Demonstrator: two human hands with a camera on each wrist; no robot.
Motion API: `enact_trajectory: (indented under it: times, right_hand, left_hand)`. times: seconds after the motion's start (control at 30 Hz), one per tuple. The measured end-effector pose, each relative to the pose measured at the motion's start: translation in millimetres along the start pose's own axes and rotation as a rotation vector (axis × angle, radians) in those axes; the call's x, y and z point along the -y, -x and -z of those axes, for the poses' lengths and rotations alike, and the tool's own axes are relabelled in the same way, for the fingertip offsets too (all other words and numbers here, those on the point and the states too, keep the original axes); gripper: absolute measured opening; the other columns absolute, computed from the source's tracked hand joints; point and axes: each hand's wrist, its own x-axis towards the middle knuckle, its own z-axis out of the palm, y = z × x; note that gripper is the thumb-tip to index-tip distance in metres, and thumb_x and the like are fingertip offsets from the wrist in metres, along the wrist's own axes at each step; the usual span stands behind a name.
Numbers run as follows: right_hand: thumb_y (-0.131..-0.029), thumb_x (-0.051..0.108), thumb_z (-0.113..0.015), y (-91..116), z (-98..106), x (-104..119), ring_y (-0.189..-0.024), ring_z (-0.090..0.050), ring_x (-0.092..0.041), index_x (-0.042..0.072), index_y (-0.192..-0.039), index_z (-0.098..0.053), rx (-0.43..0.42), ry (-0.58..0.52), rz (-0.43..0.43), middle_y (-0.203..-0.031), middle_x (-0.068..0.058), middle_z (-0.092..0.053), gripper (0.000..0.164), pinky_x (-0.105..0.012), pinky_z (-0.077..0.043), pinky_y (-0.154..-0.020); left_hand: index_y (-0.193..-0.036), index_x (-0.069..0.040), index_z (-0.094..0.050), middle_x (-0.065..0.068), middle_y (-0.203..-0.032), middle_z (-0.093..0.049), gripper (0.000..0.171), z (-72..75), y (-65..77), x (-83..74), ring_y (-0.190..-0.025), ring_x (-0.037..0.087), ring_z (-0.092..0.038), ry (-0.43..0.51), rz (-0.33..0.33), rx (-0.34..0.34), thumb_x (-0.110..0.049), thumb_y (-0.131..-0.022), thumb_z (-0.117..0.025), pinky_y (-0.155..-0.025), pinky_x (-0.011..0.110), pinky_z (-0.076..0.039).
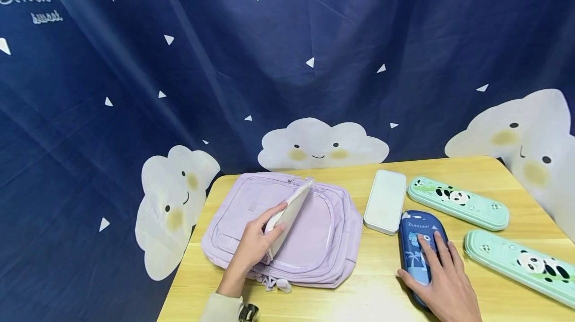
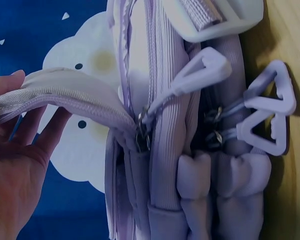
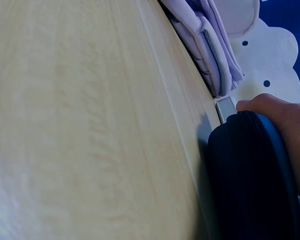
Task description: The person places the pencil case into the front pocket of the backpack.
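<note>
A lavender backpack [image 1: 310, 244] lies flat on the table, its front pocket partly unzipped. My left hand [image 1: 257, 242] pinches the pocket's flap [image 1: 294, 207] between thumb and fingers and holds it raised. In the left wrist view, the flap [image 2: 72, 90] bends up from the zipper, and pale triangular zipper pulls [image 2: 205, 70] hang along the bag's side. To the right, my right hand [image 1: 449, 282] grips a dark blue pencil case [image 1: 414, 252] with dinosaur print, thumb on its left edge and fingers across the top. The right wrist view shows the case's dark zipped side [image 3: 250, 175].
A plain white box-like case [image 1: 386, 202] lies between the backpack and the blue case. Two mint-green panda pencil cases [image 1: 458, 203] are at the right, the nearer one [image 1: 521, 264] beside my right hand. A navy curtain [image 1: 287, 62] with clouds hangs behind the wooden table [image 1: 359, 292].
</note>
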Motion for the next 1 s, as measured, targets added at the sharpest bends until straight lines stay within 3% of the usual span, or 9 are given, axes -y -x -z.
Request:
enact_trajectory:
  times: [0.17, 0.33, 0.4, 0.53, 0.63, 1.0]
  right_hand:
    - [-0.084, 0.079, -0.075, 0.5, -0.3, -0.2, -0.150, -0.024, -0.065, 0.009, -0.166, -0.038, -0.023, -0.003, 0.011, -0.172, -0.035, -0.023, 0.114, -0.091, -0.034, -0.105]
    - [-0.084, 0.079, -0.076, 1.0, -0.7, 0.0, -0.149, -0.025, -0.065, 0.009, -0.166, -0.039, -0.032, -0.006, 0.017, -0.172, -0.034, -0.024, 0.114, -0.091, -0.034, -0.105]
    - [-0.084, 0.079, -0.075, 1.0, -0.8, 0.1, -0.148, -0.025, -0.065, 0.009, -0.166, -0.038, -0.028, -0.006, 0.013, -0.172, -0.034, -0.024, 0.114, -0.091, -0.035, -0.104]
    - [-0.084, 0.080, -0.075, 1.1, -1.2, 0.1, -0.148, -0.025, -0.066, 0.010, -0.166, -0.038, -0.024, -0.009, 0.011, -0.173, -0.034, -0.023, 0.114, -0.092, -0.035, -0.103]
    - [-0.084, 0.079, -0.076, 1.5, -1.6, -0.3, -0.149, -0.025, -0.065, 0.010, -0.167, -0.038, -0.029, -0.013, 0.014, -0.173, -0.033, -0.023, 0.113, -0.092, -0.036, -0.103]
    - [-0.085, 0.081, -0.073, 1.7, -0.5, -0.5, -0.149, -0.024, -0.065, 0.010, -0.167, -0.037, -0.003, -0.010, 0.000, -0.174, -0.033, -0.022, 0.115, -0.091, -0.036, -0.103]
  left_hand:
    - [-0.151, -0.028, -0.066, -0.004, -0.159, -0.062, 0.053, 4.2, -0.8, 6.3, -0.142, 0.025, -0.060, 0.047, 0.016, -0.011, -0.014, -0.101, -0.078, -0.110, 0.032, -0.056]
    - [-0.152, -0.029, -0.066, -0.004, -0.160, -0.061, 0.053, 9.0, 0.1, 11.1, -0.133, 0.026, -0.064, 0.075, 0.029, -0.009, -0.015, -0.102, -0.077, -0.098, 0.027, -0.060]
    - [-0.152, -0.029, -0.065, -0.005, -0.161, -0.060, 0.053, 11.3, 0.4, 13.3, -0.137, 0.026, -0.062, 0.077, 0.024, -0.010, -0.014, -0.102, -0.076, -0.101, 0.022, -0.057]
    - [-0.152, -0.030, -0.065, -0.007, -0.164, -0.056, 0.053, 15.2, -0.2, 17.1, -0.156, 0.021, -0.047, 0.085, -0.004, -0.003, -0.009, -0.104, -0.073, -0.121, 0.015, -0.038]
    - [-0.153, -0.029, -0.064, -0.007, -0.167, -0.052, 0.054, 17.2, -1.4, 18.2, -0.160, 0.020, -0.041, 0.085, -0.032, 0.013, -0.005, -0.105, -0.069, -0.126, 0.013, -0.028]
    - [-0.156, -0.020, -0.062, 0.006, -0.179, -0.031, 0.056, 20.8, -8.1, 18.2, -0.167, 0.032, -0.025, 0.062, -0.148, 0.136, 0.005, -0.105, -0.059, -0.128, 0.011, -0.018]
